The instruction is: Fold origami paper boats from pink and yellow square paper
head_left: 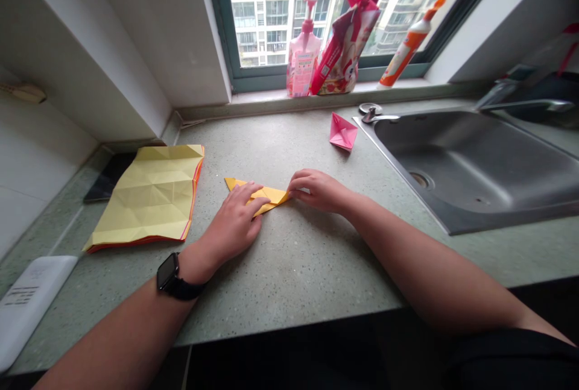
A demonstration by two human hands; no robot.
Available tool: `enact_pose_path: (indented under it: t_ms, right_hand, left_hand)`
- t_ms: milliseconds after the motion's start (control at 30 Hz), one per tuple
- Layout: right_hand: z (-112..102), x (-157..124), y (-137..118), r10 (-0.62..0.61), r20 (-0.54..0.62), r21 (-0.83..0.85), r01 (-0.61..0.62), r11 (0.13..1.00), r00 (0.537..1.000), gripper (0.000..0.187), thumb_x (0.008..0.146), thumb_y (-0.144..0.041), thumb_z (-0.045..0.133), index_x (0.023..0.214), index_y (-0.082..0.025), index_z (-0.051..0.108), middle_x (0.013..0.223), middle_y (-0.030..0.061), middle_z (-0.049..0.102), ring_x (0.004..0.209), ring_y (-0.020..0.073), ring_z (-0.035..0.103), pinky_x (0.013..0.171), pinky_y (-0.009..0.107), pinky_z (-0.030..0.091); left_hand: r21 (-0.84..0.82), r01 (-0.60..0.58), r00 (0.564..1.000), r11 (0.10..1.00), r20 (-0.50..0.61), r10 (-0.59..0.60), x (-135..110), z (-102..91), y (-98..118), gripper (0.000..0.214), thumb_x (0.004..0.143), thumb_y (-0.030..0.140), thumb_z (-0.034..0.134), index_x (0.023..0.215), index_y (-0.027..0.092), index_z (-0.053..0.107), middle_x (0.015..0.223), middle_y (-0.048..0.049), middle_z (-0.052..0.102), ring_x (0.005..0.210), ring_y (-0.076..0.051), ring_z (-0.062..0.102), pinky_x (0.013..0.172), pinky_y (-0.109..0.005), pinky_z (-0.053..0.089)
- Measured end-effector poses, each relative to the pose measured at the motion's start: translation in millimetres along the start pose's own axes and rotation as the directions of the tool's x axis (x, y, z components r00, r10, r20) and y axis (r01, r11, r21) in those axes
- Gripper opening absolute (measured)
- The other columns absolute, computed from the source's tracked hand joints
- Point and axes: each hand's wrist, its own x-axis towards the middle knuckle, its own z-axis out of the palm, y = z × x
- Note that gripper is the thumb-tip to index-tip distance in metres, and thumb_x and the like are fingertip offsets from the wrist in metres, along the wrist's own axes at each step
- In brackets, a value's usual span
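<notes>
A folded piece of yellow-orange paper [271, 195] lies on the countertop, its pointed ends to the left and right. My left hand [237, 215], with a black watch on its wrist, rests over the paper's left part, fingers stretched out and pressing it down. With fingers closed, my right hand [319, 190] pinches the paper's right tip, which is bent slightly upward. The fingertips hide part of the folds. Beyond my right hand sits a small folded pink paper piece [342, 132]. To the left is a stack of creased paper sheets [149, 194], pale yellow on top with orange and pink edges.
A steel sink [479, 167] is set into the speckled countertop [289, 281] at right. A pink pump bottle [304, 55], a red bag [346, 46] and an orange-white bottle [409, 46] stand on the windowsill. A white device [34, 299] lies at left.
</notes>
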Motion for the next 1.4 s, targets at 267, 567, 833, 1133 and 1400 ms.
enact_pose_path:
  t_ms: [267, 567, 833, 1133, 1400]
  right_hand:
    - [-2, -1, -9, 0.015, 0.038, -0.008, -0.014, 1.0, 0.999, 0.017, 0.103, -0.019, 0.065, 0.098, -0.023, 0.081, 0.097, 0.0055, 0.077, 0.089, 0.0191, 0.068, 0.083, 0.032, 0.05]
    - [4, 2, -11, 0.109, -0.002, -0.056, -0.109, 0.992, 0.994, 0.012, 0.102, -0.026, 0.072, 0.094, -0.024, 0.081, 0.098, 0.0065, 0.075, 0.091, 0.0212, 0.069, 0.085, 0.034, 0.05]
    - [7, 4, -12, 0.126, -0.003, -0.089, -0.126, 0.988, 0.992, 0.01, 0.101, -0.026, 0.074, 0.093, -0.024, 0.08, 0.101, 0.0071, 0.075, 0.097, 0.0234, 0.069, 0.089, 0.037, 0.051]
    - [7, 4, -12, 0.125, -0.005, -0.101, -0.125, 0.987, 0.992, 0.01, 0.101, -0.027, 0.075, 0.093, -0.024, 0.079, 0.1, 0.007, 0.075, 0.096, 0.0235, 0.069, 0.089, 0.038, 0.051]
    - [12, 1, -14, 0.148, -0.032, -0.111, -0.15, 0.982, 0.989, 0.023, 0.097, -0.032, 0.082, 0.119, -0.027, 0.08, 0.117, 0.0094, 0.076, 0.11, 0.028, 0.069, 0.102, 0.045, 0.054]
  left_hand:
    - [-0.128, -0.031, 0.996, 0.991, 0.074, 0.041, 1, 2.5, 7, 0.037, 0.105, 0.025, 0.061, 0.141, 0.022, 0.065, 0.147, -0.0128, 0.069, 0.139, -0.032, 0.063, 0.124, -0.056, 0.052]
    - [-0.139, -0.001, 0.993, 0.99, 0.116, 0.018, -1, 4.7, 10, 0.045, 0.108, 0.035, 0.063, 0.152, 0.03, 0.064, 0.154, -0.0116, 0.061, 0.146, -0.033, 0.056, 0.129, -0.058, 0.044]
    - [-0.116, 0.023, 0.99, 0.993, 0.141, -0.007, -2, 9.0, 11, 0.044, 0.109, 0.038, 0.064, 0.152, 0.03, 0.067, 0.155, -0.0132, 0.059, 0.148, -0.035, 0.052, 0.131, -0.06, 0.042]
    - [-0.078, 0.028, 0.99, 0.997, 0.142, -0.017, -1, 11.5, 12, 0.043, 0.109, 0.041, 0.063, 0.151, 0.032, 0.069, 0.158, -0.0121, 0.058, 0.151, -0.036, 0.05, 0.132, -0.063, 0.039]
    - [-0.054, 0.028, 0.987, 0.998, 0.159, -0.019, 2, 10.2, 14, 0.044, 0.109, 0.04, 0.065, 0.152, 0.03, 0.068, 0.159, -0.0129, 0.058, 0.152, -0.037, 0.05, 0.133, -0.063, 0.039]
